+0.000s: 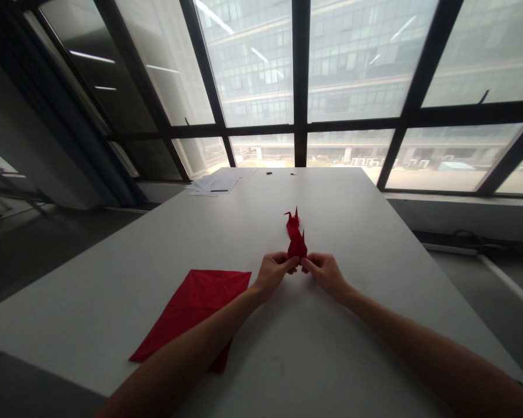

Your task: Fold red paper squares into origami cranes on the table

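A small folded red paper figure is held just above the white table between both hands. My left hand pinches its left side, fingers closed. My right hand pinches its right side, fingers closed too. Just beyond it, a second red folded figure, shaped like a crane, stands on the table. A flat creased sheet of red paper lies to the left of my left forearm, partly hidden under the arm.
A loose stack of white papers lies at the table's far left corner, with two small dark objects near the far edge. Large windows with dark frames stand behind the table. Floor lies on both sides.
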Demonstrator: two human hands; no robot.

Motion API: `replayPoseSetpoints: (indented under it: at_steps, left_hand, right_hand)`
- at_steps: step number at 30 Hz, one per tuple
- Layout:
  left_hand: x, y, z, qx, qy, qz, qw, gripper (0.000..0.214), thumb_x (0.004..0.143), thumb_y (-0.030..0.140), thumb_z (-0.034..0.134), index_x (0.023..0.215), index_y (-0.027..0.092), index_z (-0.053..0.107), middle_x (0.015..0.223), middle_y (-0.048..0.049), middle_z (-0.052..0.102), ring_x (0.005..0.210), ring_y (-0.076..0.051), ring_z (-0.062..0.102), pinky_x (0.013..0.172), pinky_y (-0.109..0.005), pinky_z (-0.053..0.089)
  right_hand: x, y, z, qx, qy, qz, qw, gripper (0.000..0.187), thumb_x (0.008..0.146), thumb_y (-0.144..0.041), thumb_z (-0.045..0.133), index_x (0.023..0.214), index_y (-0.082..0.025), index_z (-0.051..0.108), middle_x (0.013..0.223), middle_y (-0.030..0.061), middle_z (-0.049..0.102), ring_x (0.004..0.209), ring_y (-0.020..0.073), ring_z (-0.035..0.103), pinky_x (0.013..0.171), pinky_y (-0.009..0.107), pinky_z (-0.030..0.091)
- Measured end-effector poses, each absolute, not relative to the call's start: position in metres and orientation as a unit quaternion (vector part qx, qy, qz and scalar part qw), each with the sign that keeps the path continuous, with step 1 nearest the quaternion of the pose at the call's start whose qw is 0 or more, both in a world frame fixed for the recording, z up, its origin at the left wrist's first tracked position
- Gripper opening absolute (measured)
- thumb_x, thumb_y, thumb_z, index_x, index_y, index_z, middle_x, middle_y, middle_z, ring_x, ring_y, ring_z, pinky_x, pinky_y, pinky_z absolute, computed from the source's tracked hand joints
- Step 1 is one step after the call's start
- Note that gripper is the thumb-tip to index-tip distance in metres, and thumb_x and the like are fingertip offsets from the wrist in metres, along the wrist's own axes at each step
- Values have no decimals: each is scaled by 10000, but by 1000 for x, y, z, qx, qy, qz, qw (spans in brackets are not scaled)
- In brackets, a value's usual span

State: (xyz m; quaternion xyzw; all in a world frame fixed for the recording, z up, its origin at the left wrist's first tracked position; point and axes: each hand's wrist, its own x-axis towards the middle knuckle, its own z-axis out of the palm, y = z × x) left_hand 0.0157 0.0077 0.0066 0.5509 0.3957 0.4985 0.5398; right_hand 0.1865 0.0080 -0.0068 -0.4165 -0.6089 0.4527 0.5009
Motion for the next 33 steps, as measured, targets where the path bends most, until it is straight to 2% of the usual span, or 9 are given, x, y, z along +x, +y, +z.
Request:
replayPoseSetpoints:
  at_steps: [6, 11, 14, 19, 23, 26, 29, 31, 33]
  left_hand:
    - [17, 8, 4, 546, 394, 487, 557, 335, 800, 407, 767, 940, 107, 720, 854, -92, 711, 735, -153, 630, 704, -277, 488]
    - [19, 9, 4, 538, 416, 539, 497, 372, 786, 382, 782, 1043, 178, 605, 1014, -77, 682, 888, -190, 668, 749, -295, 522]
    - [22, 7, 5, 577, 412, 544, 449, 292, 806, 381, 761, 947, 177, 607, 995, -60, 671, 894, -188, 665, 762, -291, 523]
    - [26, 4, 7, 594, 369, 512, 499, 289, 806, 359, 764, 971, 149, 654, 980, -76, 702, 884, -203, 676, 781, -308, 534]
    - [25, 7, 6, 546, 379, 540, 516, 337, 796, 401, 775, 973, 129, 684, 951, -85, 720, 864, -209, 688, 796, -329, 552]
    - [23, 10, 2, 513, 381, 555, 533, 382, 822, 478, 732, 941, 117, 699, 915, -92, 728, 821, -212, 698, 821, -382, 571]
    - [23, 11, -1, 512, 394, 548, 532, 409, 830, 507, 711, 933, 111, 706, 869, -89, 730, 761, -207, 700, 788, -392, 585]
    - [23, 11, -2, 528, 398, 539, 523, 400, 837, 497, 708, 947, 112, 714, 863, -90, 733, 751, -205, 699, 762, -378, 588]
    - [23, 9, 0, 549, 397, 531, 510, 382, 849, 482, 697, 957, 116, 723, 866, -90, 734, 756, -205, 697, 743, -364, 585]
  right_hand:
    - [186, 6, -8, -420, -617, 400, 532, 322, 849, -432, 647, 669, -166, 652, 612, 16, 636, 564, 142, 531, 532, 259, 383]
    - [187, 6, -10, -487, -644, 249, 536, 303, 864, -360, 628, 619, -196, 561, 568, -26, 552, 523, 122, 440, 521, 262, 339]
    - [189, 4, -7, -503, -693, 114, 505, 269, 854, -296, 646, 623, -209, 537, 620, -20, 567, 594, 140, 484, 590, 274, 360]
    - [187, -3, 0, -444, -784, 4, 435, 122, 870, -244, 645, 761, -223, 594, 799, 33, 651, 797, 201, 569, 690, 295, 421]
    - [184, -5, 1, -400, -795, 56, 452, 19, 886, -237, 629, 899, -228, 639, 912, 52, 676, 899, 218, 590, 777, 320, 470]
    - [184, -2, -1, -419, -738, 119, 515, 46, 895, -254, 605, 884, -227, 640, 850, 36, 657, 825, 202, 593, 731, 318, 478]
    - [186, 5, -5, -464, -642, 207, 574, 193, 858, -353, 659, 972, -200, 632, 833, 40, 654, 737, 190, 594, 635, 305, 477]
    - [187, 9, -8, -460, -604, 303, 576, 308, 844, -424, 673, 1018, -171, 646, 847, 63, 683, 727, 195, 617, 621, 306, 494]
    - [187, 12, -10, -432, -590, 390, 560, 332, 848, -471, 663, 943, -154, 689, 822, 79, 710, 724, 206, 639, 644, 320, 516]
